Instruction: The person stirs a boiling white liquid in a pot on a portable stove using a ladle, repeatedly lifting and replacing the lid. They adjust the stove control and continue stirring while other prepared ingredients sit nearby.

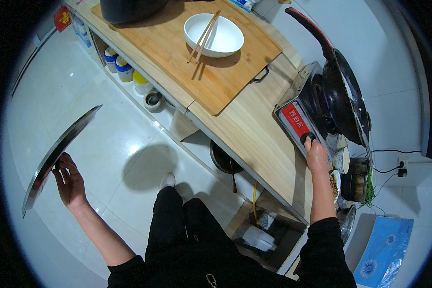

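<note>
Out over the floor on the left, my left hand (71, 180) grips a large pan lid (57, 158) from its underside or knob; the lid is tilted almost edge-on and its grip is mostly hidden by my fingers. On the counter, my right hand (316, 155) holds the black control knob (307, 137) on the front of a gas stove (291, 111) with a red label bearing writing. A black wok (340, 97) sits on the burner, its red-and-black handle (309, 30) pointing to the far side. The wok's contents cannot be made out.
A wooden cutting board (158, 61) carries a white bowl (221, 34) with chopsticks (204, 37) across it and a dark pot (131, 9). Right of the stove are a small bowl (341, 160), a plate of food (333, 185), a dark pot (353, 180) and green stalks (369, 185).
</note>
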Demonstrator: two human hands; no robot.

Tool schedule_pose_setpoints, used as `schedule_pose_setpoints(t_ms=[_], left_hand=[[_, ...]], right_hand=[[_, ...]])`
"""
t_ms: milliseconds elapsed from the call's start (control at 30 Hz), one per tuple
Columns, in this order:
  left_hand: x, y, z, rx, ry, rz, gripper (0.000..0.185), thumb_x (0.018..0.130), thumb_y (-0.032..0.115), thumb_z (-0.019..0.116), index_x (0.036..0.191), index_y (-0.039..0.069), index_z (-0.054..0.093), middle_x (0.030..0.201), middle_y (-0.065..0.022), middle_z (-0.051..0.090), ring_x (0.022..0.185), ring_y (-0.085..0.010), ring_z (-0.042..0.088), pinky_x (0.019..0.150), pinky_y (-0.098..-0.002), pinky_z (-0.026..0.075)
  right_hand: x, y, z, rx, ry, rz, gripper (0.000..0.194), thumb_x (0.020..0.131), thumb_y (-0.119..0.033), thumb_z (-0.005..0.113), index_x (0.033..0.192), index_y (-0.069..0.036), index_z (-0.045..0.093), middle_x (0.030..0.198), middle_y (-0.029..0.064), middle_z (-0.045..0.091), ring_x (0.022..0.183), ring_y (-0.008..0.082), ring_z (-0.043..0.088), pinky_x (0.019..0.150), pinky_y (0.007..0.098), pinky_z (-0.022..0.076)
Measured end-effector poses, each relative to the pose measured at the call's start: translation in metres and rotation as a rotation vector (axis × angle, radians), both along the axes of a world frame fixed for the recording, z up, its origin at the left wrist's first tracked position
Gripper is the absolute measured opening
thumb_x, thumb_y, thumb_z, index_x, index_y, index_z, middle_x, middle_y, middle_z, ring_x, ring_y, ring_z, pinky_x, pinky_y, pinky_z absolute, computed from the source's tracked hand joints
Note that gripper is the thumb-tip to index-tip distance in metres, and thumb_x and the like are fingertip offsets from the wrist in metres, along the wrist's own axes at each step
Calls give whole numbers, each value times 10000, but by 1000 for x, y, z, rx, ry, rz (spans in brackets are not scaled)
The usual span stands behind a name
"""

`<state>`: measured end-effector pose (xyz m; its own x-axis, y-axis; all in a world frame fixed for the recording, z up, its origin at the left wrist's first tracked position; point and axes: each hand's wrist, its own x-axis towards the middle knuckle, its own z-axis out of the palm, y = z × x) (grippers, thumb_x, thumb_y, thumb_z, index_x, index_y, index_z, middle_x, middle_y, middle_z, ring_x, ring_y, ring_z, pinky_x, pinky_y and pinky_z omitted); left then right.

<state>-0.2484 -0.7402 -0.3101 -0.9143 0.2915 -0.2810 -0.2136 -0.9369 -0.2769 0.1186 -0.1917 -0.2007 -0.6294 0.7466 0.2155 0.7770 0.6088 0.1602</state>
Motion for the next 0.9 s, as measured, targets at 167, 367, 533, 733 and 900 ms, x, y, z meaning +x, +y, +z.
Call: schedule_pose_setpoints(t_ms=[167,367,533,733,900], left_hand=[[2,0,-4,10,40,-28,293,922,142,453,1164,-20,488,1219,-240,452,1081,-351,488,829,-419,479],[-2,-7,-9,26,-9,-14,307,922,145,451,1190,-1,483,1221,-231,452,1082,-344,484,833,-416,473],[-2,-8,-9,60,6,-18,311,923,146,450,1195,1,480,1228,-224,450,1083,-340,484,833,-414,472],[-1,-4,-10,23,5,-24,311,924,144,444,1198,0,478,1255,-226,435,1110,-344,472,833,-409,474],[1,-4,-9,8,9,-19,309,921,135,451,1198,1,477,1254,-224,437,1101,-338,479,832,-410,477]], right_hand=[[0,0,2,2,-18,24,411,877,-313,489,633,12,546,628,267,564,601,433,564,574,510,448],[1,1,0,11,-3,30,409,873,-304,500,615,11,536,610,265,558,585,430,562,560,508,446],[1,2,0,32,-8,50,397,867,-295,516,612,9,537,607,268,557,572,429,560,549,507,447],[1,1,0,43,-20,24,403,866,-309,514,621,10,546,616,272,560,583,433,564,555,507,451],[1,1,-1,31,-9,14,407,866,-318,507,635,13,557,621,271,565,594,434,569,568,505,459]])
